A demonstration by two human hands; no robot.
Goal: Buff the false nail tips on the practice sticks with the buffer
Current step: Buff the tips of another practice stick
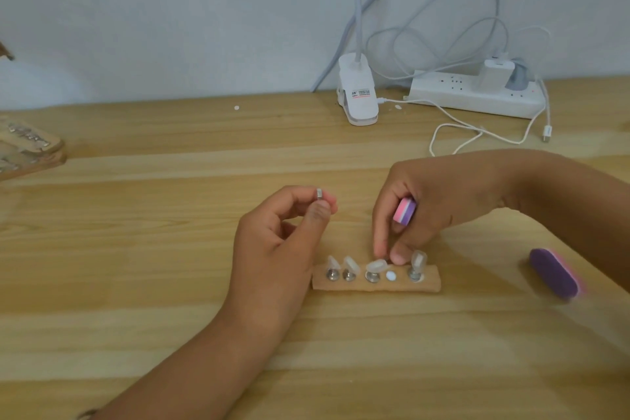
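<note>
Both hands grip: left hand (272,249) pinches a metal stick (319,194); right hand (436,201) clasps a buffer (404,211); spare buffer (554,273) lies nearby.

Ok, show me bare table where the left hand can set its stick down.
Bare wood lies left of the left hand, up to the wooden pieces, and in front of the holder toward the near edge. Crowded: around the holder, by the purple buffer, and near the power strip and cable.
</note>
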